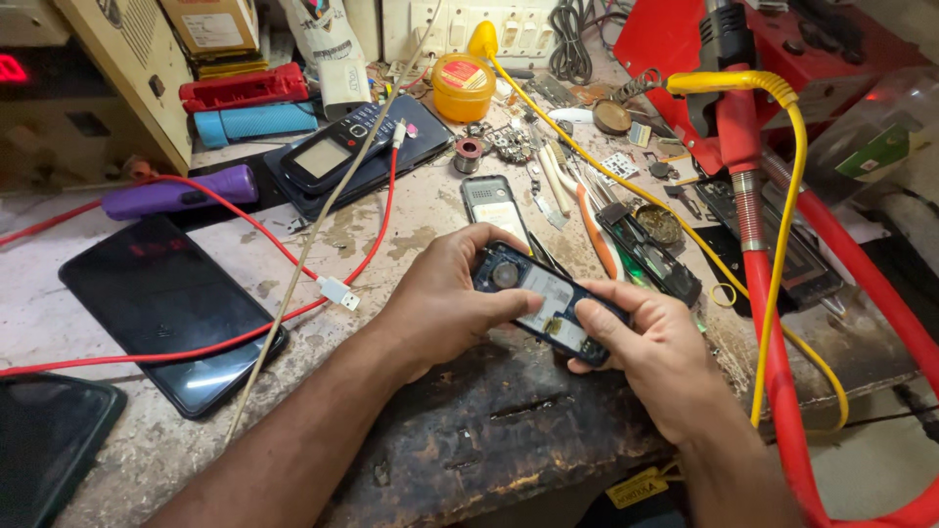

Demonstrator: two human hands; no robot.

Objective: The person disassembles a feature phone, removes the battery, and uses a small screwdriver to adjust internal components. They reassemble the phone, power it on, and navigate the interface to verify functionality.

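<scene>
Both my hands hold a small dark-blue keypad phone point(544, 298) with its back cover off, tilted over the near edge of the workbench. My left hand point(440, 298) grips its upper end, thumb lying across the open back. My right hand point(657, 352) grips the lower end, thumb pressing on the exposed silver inside. Just beyond my fingers another small phone body point(492, 202) lies face up on the bench.
A black smartphone point(166, 308) lies at left under a red USB cable point(337, 291). A black keypad phone point(333, 149) rests on a dark tablet. A yellow solder paste tin point(462, 86), loose parts, tweezers and a red-and-yellow hot-air tool point(745, 166) crowd the right.
</scene>
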